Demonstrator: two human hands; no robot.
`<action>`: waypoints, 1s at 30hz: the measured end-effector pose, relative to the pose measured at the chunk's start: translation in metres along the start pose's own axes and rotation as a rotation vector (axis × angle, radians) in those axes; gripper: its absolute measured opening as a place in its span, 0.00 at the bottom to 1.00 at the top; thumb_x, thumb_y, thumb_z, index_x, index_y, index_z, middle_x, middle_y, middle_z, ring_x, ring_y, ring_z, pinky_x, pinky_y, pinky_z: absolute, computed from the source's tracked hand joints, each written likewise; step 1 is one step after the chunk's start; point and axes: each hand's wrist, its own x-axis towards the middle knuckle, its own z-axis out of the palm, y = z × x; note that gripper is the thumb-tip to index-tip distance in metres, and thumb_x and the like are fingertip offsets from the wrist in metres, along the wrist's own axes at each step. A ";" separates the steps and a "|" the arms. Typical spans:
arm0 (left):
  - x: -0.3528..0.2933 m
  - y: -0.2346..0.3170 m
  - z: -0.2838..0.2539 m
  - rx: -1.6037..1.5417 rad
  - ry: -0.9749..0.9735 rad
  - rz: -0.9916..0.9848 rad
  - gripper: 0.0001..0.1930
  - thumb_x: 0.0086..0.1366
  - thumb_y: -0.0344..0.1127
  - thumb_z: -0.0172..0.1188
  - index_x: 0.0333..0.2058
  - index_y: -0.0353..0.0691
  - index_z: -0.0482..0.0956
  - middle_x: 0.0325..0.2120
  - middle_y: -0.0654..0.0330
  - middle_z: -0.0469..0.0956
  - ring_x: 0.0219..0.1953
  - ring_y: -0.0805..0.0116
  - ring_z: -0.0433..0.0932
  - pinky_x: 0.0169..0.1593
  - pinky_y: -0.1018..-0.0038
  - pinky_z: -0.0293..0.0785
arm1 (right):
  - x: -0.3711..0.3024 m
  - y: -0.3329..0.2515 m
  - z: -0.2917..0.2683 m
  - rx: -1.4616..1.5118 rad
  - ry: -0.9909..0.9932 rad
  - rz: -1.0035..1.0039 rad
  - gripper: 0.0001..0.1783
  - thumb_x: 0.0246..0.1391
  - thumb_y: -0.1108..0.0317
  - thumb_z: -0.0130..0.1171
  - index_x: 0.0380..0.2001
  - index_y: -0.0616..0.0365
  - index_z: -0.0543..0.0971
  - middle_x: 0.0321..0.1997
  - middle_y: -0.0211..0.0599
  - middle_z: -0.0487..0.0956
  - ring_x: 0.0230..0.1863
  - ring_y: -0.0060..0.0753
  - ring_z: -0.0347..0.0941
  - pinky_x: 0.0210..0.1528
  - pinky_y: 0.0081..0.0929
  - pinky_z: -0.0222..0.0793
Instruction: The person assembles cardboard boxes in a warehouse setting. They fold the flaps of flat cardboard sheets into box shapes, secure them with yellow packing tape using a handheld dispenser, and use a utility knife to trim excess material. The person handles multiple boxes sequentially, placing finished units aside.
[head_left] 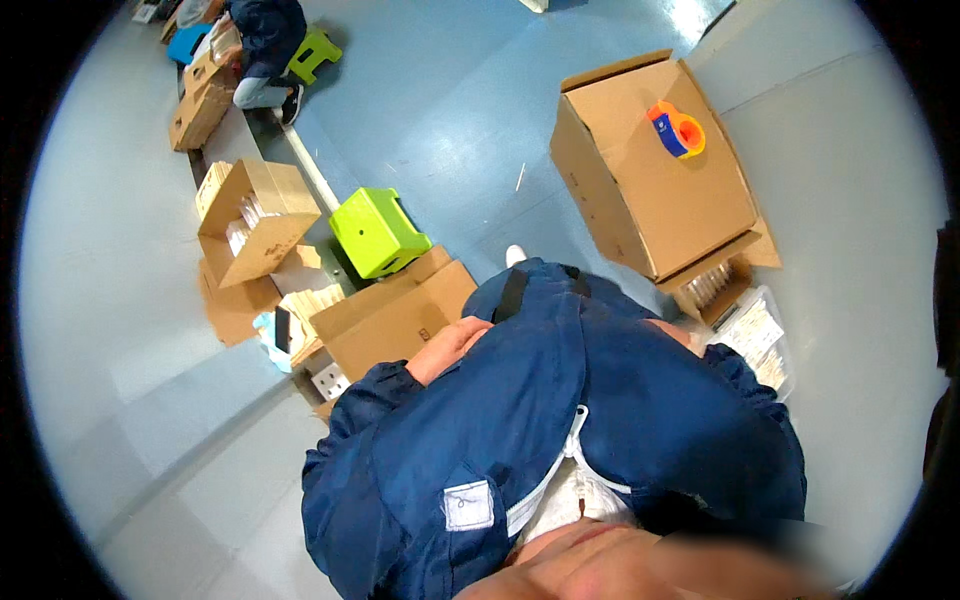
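Observation:
My left hand (447, 352) rests beside an open cardboard box (385, 335), at the edge of my dark blue jacket. Its fingers lie loosely over my lap, their tips partly hidden, and nothing shows in them. Only a strip of my right hand (678, 336) appears past the jacket; its fingers are hidden. Close to it are a small cardboard box (738, 285) with clear-wrapped items and a clear plastic bag (757, 340) of pale pieces. Beyond stands a large closed carton (665, 165) with an orange and blue tape dispenser (676, 130) lying on top.
A green step stool (378, 232) stands ahead on the left. Farther left are an open carton (262, 220) of wrapped items, stacked pale pieces (312, 305) and a dark flat object (282, 328). Another person (265, 45) sits at the far left near another green stool (316, 55).

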 end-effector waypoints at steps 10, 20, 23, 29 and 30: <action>0.035 -0.008 -0.072 0.281 -0.209 0.136 0.21 0.63 0.40 0.52 0.51 0.33 0.69 0.49 0.44 0.69 0.54 0.50 0.68 0.55 0.62 0.63 | 0.054 -0.072 0.003 -0.084 0.164 0.180 0.20 0.56 0.67 0.48 0.52 0.62 0.67 0.51 0.49 0.71 0.52 0.50 0.68 0.55 0.35 0.63; 0.129 0.002 -0.076 0.402 0.049 -0.393 0.18 0.60 0.38 0.55 0.45 0.32 0.72 0.42 0.43 0.75 0.47 0.46 0.73 0.48 0.58 0.68 | 0.095 -0.018 -0.037 -0.005 0.324 -0.047 0.19 0.55 0.67 0.48 0.49 0.62 0.69 0.47 0.49 0.72 0.50 0.50 0.69 0.52 0.37 0.65; 0.192 -0.026 -0.076 0.589 0.182 -0.580 0.15 0.61 0.38 0.51 0.41 0.33 0.75 0.41 0.44 0.77 0.45 0.46 0.74 0.46 0.57 0.69 | 0.118 -0.019 -0.077 -0.002 0.292 -0.013 0.20 0.55 0.67 0.49 0.51 0.62 0.70 0.50 0.48 0.72 0.52 0.49 0.69 0.54 0.35 0.64; 0.246 -0.074 -0.121 0.680 -0.176 -0.245 0.16 0.66 0.40 0.43 0.40 0.39 0.78 0.36 0.44 0.78 0.40 0.46 0.76 0.45 0.56 0.70 | 0.167 -0.018 -0.124 0.102 0.247 0.176 0.19 0.56 0.65 0.51 0.49 0.61 0.73 0.50 0.49 0.75 0.53 0.47 0.71 0.55 0.34 0.65; 0.244 -0.069 -0.117 0.694 -0.195 -0.249 0.17 0.67 0.41 0.42 0.40 0.39 0.78 0.35 0.43 0.78 0.41 0.45 0.76 0.46 0.56 0.69 | 0.176 -0.016 -0.133 0.079 0.205 0.194 0.19 0.56 0.65 0.51 0.49 0.61 0.73 0.50 0.49 0.75 0.53 0.47 0.71 0.55 0.34 0.65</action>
